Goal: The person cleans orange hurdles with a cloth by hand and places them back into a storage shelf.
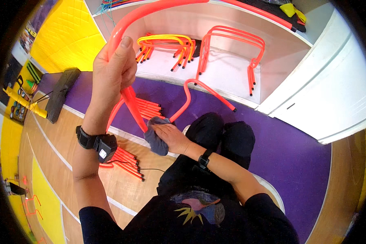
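Observation:
My left hand (117, 69) is raised at the upper left, its fingers wrapped round the thick orange-red tube of a training hurdle (135, 106). The tube arches from the top of the view through that fist and slants down to my lap. Lower down, my right hand (171, 136) presses a dark grey cloth (157, 143) around the tube near its lower part. Beyond the cloth a bent orange-red tube (188, 95) with a black end cap shows; whether it belongs to the held hurdle I cannot tell. Behind my left arm are stacked hurdle legs (126, 162) with black caps.
Ahead, a white shelf unit (227, 91) holds orange and yellow hurdles (166, 40) and taller orange hurdles (236, 32). A white cabinet door (321, 85) stands at right. Purple flooring (288, 171) borders wooden flooring (55, 158). A dark padded base (63, 93) lies at left.

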Tool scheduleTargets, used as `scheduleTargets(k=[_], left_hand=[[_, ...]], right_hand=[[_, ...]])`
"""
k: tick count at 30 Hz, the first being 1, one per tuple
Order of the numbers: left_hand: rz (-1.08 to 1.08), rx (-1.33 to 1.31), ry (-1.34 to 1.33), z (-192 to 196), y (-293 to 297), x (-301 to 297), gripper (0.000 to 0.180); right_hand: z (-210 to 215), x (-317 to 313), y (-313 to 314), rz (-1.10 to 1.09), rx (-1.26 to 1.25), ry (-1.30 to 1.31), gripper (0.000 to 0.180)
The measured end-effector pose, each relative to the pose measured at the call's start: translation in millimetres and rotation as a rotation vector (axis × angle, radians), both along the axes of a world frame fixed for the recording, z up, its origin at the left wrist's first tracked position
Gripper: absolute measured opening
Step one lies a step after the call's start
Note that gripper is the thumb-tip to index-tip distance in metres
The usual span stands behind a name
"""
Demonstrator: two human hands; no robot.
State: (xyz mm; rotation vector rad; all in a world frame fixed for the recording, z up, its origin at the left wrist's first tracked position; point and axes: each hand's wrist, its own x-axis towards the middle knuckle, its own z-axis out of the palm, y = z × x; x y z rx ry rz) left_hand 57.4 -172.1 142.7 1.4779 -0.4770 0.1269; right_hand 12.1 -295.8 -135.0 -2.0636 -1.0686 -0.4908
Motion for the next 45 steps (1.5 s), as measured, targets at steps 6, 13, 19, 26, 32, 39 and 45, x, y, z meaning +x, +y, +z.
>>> scheduleTargets(k=[6,13,19,26,32,39,45], left_hand=[[-0.068,-0.073,0.061,14,28,7,0.031],[0.073,0.055,-0.084,-19,64,0,0.025],[0.267,-0.22,0.287,-116,32,-86,0.04],[0.007,-0.338,0.412,-95,67,-83,0.04],[0.0,-0.344,0.48,-92,90,-87,0.04],[-0.033,-0.355,0.456,-91,110,-98,0.036],[0.339,-0.193,0.357,-88,120,-111,0.035]], right_hand=[[8,15,-6,0.017,-0.236,0.016,0.034],[52,2,-14,0.01,-0.181,-0.16,0.025],[73,-12,-1,0.136,-0.021,-0.294,0.024],[63,14,-24,0.125,-0.025,-0.11,0.033],[33,27,-40,0.07,-0.097,-0.043,0.033],[11,41,-31,-0.184,-0.218,-0.187,0.023],[10,58,-44,-0.577,-0.42,-0.246,0.015]])
